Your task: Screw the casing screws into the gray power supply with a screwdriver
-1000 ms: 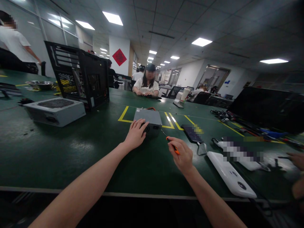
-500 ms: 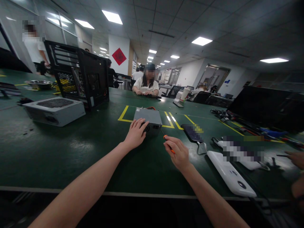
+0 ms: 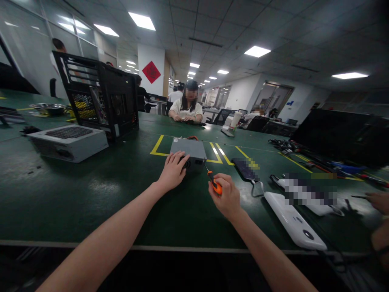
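A grey metal power supply box rests on the green table, inside yellow tape marks. My left hand lies over its near left corner, fingers spread on the top and front edge. An orange and black screwdriver is in my right hand, gripped at the handle. Its thin shaft points up and left, and the tip is at the lower right corner of the box's near face. Whether the tip sits in a screw is too small to tell.
At left, a larger power supply stands before a black computer case. A phone and white power bank lie right. Another person's hand holds a thin tool at far right; a person sits opposite.
The fingers of my right hand have shifted around the screwdriver, showing more of its orange handle. My left hand has stayed on the box. A background person at left has moved behind the case.
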{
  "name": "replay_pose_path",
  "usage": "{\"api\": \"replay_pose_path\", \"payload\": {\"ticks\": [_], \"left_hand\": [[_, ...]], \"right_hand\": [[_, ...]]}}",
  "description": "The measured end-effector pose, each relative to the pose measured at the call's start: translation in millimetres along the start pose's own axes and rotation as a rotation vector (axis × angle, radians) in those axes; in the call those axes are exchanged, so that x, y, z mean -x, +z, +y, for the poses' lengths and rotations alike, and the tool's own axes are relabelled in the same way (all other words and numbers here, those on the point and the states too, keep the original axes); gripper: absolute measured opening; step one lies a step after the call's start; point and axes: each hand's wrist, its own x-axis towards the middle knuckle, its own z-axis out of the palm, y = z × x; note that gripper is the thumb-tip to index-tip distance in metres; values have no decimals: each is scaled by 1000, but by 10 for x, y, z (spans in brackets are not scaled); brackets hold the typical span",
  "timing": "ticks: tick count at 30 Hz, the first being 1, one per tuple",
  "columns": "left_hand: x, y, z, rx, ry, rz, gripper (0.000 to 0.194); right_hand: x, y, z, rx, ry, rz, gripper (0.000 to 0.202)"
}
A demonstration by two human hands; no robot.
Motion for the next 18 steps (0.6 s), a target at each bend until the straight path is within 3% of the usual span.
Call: {"api": "replay_pose_path", "payload": {"ticks": [7, 13, 18], "left_hand": [[-2, 25, -6, -2, 6, 9, 51], [3, 22, -12, -25, 10, -1, 51], [1, 19, -10, -27, 10, 0, 51]], "right_hand": [[-24, -40, -41, -2, 6, -88, 20], [-22, -29, -38, -74, -19, -37, 33], [-17, -25, -11, -1, 40, -63, 24]]}}
